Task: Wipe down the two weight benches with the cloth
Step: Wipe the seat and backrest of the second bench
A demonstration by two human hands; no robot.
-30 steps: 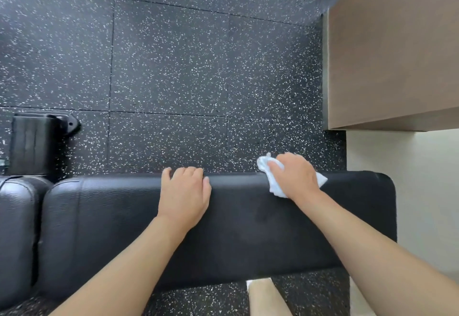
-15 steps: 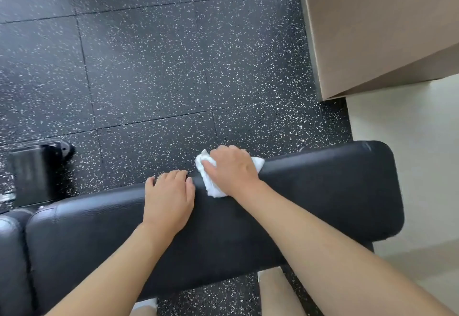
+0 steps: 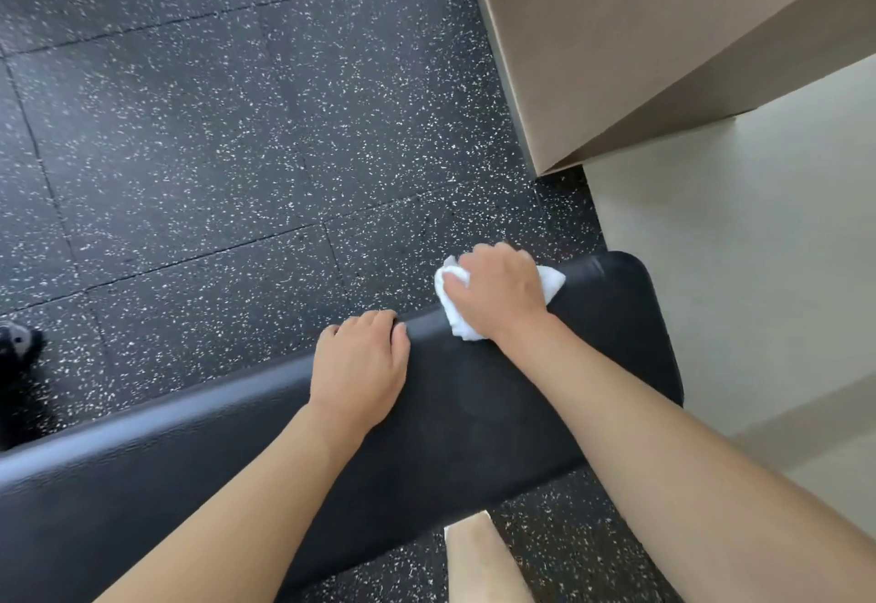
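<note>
The bench (image 3: 474,413) is a long black padded slab with a faintly pebbled, slightly shiny cover and rounded corners, running across the lower part of the head view from the left edge up to its end on the right. The cloth (image 3: 456,318) is small, white and crumpled, and it lies on the far edge of the bench near that right end, with its folds poking out on either side of the hand on top of it. The right hand (image 3: 500,292) covers the cloth, fingers curled down over it and gripping it against the padding. The left hand (image 3: 360,365) rests flat on the bench just beside it, palm down, fingers relaxed and bent lightly over the far edge, holding nothing. No containers show. Under the bench is a floor (image 3: 237,152) of black rubber tiles flecked with white, with seams between the tiles. At the upper right stands a brown wooden cabinet (image 3: 616,33), and beside it is a pale wall (image 3: 758,246). A dark object (image 3: 19,346) at the left edge is too cut off to identify.
</note>
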